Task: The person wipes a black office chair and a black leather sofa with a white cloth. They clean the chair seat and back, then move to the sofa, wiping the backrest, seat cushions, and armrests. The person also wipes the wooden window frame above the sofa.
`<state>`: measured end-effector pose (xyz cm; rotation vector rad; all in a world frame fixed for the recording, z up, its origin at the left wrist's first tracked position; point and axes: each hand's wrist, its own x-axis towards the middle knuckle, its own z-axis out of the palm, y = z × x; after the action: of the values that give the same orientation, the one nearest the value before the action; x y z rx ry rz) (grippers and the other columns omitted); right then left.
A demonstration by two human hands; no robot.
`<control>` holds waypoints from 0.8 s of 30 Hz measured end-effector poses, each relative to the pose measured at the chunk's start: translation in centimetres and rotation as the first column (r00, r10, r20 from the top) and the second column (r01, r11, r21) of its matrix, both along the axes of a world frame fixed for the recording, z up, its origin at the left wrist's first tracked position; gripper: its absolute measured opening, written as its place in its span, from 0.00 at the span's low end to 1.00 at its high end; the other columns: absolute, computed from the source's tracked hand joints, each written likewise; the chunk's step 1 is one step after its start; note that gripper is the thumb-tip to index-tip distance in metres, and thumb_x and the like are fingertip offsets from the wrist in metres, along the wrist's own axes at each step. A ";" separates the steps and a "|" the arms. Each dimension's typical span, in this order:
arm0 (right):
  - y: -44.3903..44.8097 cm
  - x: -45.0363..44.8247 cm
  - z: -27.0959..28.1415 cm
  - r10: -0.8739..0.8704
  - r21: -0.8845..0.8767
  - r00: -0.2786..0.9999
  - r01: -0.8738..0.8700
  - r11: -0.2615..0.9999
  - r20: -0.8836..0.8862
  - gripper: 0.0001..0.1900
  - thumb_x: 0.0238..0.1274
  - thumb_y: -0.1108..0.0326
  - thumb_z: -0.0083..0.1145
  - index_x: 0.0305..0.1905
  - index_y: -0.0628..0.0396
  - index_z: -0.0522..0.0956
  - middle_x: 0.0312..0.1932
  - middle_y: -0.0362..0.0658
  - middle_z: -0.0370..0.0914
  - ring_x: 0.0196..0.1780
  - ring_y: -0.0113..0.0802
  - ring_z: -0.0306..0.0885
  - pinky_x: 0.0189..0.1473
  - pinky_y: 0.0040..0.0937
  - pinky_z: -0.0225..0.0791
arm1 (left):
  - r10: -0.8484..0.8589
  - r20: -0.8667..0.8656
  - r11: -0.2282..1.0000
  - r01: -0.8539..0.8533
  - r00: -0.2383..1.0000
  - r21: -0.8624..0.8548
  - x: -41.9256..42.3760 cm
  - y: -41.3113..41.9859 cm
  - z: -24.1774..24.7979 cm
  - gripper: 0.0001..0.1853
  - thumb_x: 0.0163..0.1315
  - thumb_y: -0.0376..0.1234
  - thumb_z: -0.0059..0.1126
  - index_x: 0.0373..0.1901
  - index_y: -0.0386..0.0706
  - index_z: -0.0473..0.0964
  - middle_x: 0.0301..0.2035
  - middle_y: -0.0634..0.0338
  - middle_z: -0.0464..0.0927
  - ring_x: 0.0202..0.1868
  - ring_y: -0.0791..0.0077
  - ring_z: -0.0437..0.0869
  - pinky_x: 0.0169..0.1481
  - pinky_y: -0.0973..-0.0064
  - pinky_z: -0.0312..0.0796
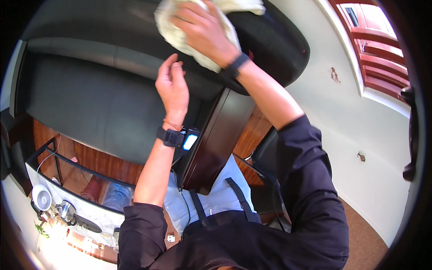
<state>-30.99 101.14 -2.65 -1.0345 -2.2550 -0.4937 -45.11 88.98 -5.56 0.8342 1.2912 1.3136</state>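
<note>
My right hand lies over a white cloth, its fingers spread across the fabric. Under the cloth is the top of the black leather sofa's backrest, towards its rounded end. Part of the cloth trails to the right over the dark leather. My left hand hovers lower down, over the sofa, its fingers loosely curled and nothing visible in them. A black wristband with a small lit device is strapped to my left wrist. Another dark band circles my right wrist.
A dark wooden armrest stands right before me. To the left is a marble-topped table carrying a small white fan and a glass pitcher. A white wall with peeled spots and a red-barred window rises on the right.
</note>
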 end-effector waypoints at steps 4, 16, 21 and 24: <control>2.7 -6.9 2.2 -0.020 -0.039 0.998 0.017 0.999 -0.065 0.16 0.61 0.66 0.56 0.54 0.51 0.81 0.60 0.43 0.76 0.71 0.39 0.68 0.67 0.56 0.60 | 0.037 -0.086 0.999 -0.038 0.996 -0.012 -3.1 -0.7 0.4 0.17 0.79 0.34 0.51 0.61 0.32 0.78 0.52 0.54 0.83 0.51 0.71 0.85 0.53 0.72 0.79; 0.6 -2.5 2.1 -0.231 0.066 0.959 0.223 0.973 0.163 0.15 0.61 0.54 0.61 0.50 0.45 0.85 0.62 0.50 0.72 0.72 0.60 0.63 0.62 0.71 0.64 | -0.093 -0.040 0.993 0.090 0.995 -0.083 -0.7 -3.1 0.4 0.16 0.77 0.32 0.52 0.59 0.31 0.78 0.49 0.53 0.84 0.50 0.68 0.87 0.52 0.71 0.81; -1.6 0.0 -0.5 -0.203 0.082 0.947 0.189 0.979 0.250 0.12 0.61 0.59 0.57 0.43 0.51 0.86 0.54 0.45 0.77 0.65 0.53 0.70 0.57 0.60 0.71 | -0.106 -0.055 0.989 0.100 0.993 -0.107 -1.0 -4.5 0.4 0.15 0.77 0.31 0.51 0.57 0.31 0.80 0.48 0.53 0.84 0.49 0.68 0.87 0.52 0.71 0.81; -7.6 7.5 0.5 -0.180 -0.005 0.925 0.193 0.981 0.336 0.12 0.51 0.64 0.68 0.43 0.44 0.87 0.51 0.36 0.79 0.61 0.43 0.73 0.62 0.45 0.67 | -0.116 -0.052 0.985 0.108 0.992 -0.134 -1.3 -5.2 -0.3 0.15 0.78 0.32 0.52 0.56 0.32 0.80 0.49 0.54 0.84 0.50 0.68 0.88 0.52 0.72 0.81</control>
<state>-23.52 93.58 -2.17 -1.2732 -2.4788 -0.7600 -46.39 83.80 -5.83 0.8467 1.3425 1.1098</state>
